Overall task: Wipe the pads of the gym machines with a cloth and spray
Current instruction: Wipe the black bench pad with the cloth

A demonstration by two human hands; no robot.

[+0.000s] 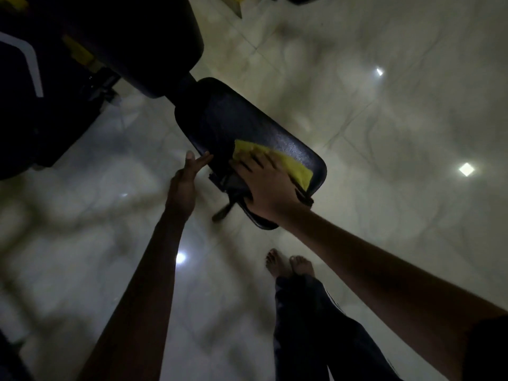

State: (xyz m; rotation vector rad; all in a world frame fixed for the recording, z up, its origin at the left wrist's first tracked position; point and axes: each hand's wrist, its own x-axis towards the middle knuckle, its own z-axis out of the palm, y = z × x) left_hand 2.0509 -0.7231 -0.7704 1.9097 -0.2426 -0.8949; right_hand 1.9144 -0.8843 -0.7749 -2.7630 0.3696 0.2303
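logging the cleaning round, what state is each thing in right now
seat pad, speckled with droplets on top
yellow cloth, flat on the seat pad, under the right hand
right hand, fingers spread, pressing the yellow cloth
left hand, open, fingertips touching the seat pad's side edge
back pad, no hand on it

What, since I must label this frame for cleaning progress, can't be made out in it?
All head view.
Yellow cloth: its middle is hidden under the right hand.
Seat pad: its near end is covered by that hand and forearm.
Left hand: too dim to tell whether its fingertips touch the pad's edge.
Larger pad: cut off by the top edge, lost in shadow.
Spray bottle: not in view.
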